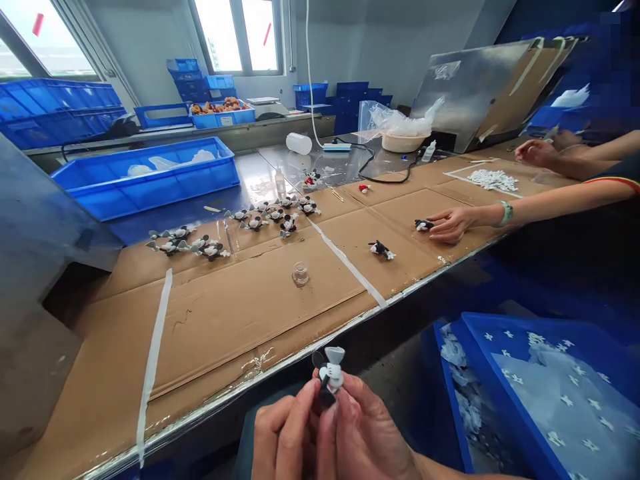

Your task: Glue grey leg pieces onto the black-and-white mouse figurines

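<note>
My left hand (285, 430) and my right hand (373, 427) pinch one small black, white and grey toy figurine (331, 375) between their fingertips. It is raised in front of the table's near edge, its flared grey piece pointing up. My fingers hide its lower part. Beyond it on the cardboard stands a small clear round cup (301, 274). Several similar figurines (275, 215) lie grouped farther back, and more figurines (193, 245) lie to their left. Another black-and-white figurine (382, 250) rests right of the white tape strip.
A co-worker's hand (453, 225) touches a dark figurine (423, 226) at the right. Small white parts (493, 180) form a pile behind that arm. Below the table, a blue bin (475, 327) holds scattered white pieces. A long blue crate (150, 193) stands at the back left.
</note>
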